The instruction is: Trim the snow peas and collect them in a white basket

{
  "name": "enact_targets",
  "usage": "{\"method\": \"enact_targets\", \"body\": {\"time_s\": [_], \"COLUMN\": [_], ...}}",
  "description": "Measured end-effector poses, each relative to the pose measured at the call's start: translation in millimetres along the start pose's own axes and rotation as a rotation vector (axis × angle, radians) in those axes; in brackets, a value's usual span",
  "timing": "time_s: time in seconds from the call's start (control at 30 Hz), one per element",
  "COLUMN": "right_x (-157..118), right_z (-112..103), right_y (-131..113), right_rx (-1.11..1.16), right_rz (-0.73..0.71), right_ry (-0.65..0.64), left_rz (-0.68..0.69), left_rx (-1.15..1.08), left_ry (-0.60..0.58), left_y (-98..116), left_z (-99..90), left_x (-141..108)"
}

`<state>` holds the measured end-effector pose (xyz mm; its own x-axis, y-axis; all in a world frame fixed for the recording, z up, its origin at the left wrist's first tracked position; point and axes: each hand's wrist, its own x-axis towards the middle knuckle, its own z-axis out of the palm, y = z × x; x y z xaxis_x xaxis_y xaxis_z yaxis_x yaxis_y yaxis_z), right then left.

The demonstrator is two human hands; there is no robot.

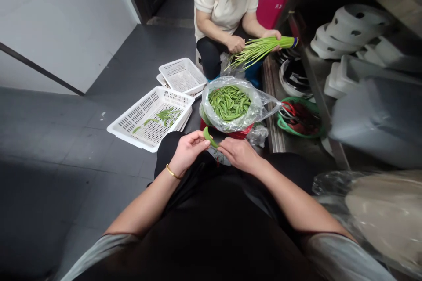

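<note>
A single green pea pod (pixel 210 137) is held between my two hands, just above my lap. My left hand (pixel 190 148), with a gold bracelet at the wrist, pinches the pod's upper part between thumb and fingers. At its lower right end, the fingertips of my right hand (pixel 240 153) are closed on the same pod. Right beyond my hands stands a clear plastic bag (pixel 257 96) full of pea pods (pixel 229 103). To the left, a white perforated basket (pixel 132 118) holds some loose pods (pixel 166 115) on its bottom.
Another person (pixel 217 4) sits opposite, holding a bunch of long green stalks (pixel 260 48). Smaller white baskets (pixel 183 74) lie behind the large one. On the right are a green basket (pixel 300 131), a low shelf with white containers (pixel 356 26), and a plastic-wrapped bundle (pixel 385 206).
</note>
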<state>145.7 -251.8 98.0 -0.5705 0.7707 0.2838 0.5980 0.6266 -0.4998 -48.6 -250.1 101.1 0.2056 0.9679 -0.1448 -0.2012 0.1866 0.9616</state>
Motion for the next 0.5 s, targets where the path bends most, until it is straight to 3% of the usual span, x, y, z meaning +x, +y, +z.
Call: {"method": "enact_targets", "body": {"time_s": [0.07,0.17,0.23,0.37,0.5], "right_x": [2.1,3.4,3.8,3.3,3.8], "right_z": [2.5,-0.8,-3.0,-1.3,3.0], "right_y": [-1.2,-1.4,0.6,6.4,4.7], "right_rx": [0.066,0.239,0.365,0.559,0.671], "right_rz": [-0.008,0.101,0.164,0.209,0.322], "right_ry": [0.1,0.279,0.263,0.091,0.15], "left_rz": [-0.012,-0.027,-0.03,0.008,0.064], "left_rx": [-0.061,-0.173,-0.176,-0.04,0.096], "left_ry": [0.008,0.026,0.027,0.0,-0.03], "left_y": [-1.8,-4.9,-5.3,-0.4,5.3], "left_z": [2.1,7.2,9.3,6.4,4.0], "left_x": [-1.0,-1.5,-1.4,-2.4,-6.4]}}
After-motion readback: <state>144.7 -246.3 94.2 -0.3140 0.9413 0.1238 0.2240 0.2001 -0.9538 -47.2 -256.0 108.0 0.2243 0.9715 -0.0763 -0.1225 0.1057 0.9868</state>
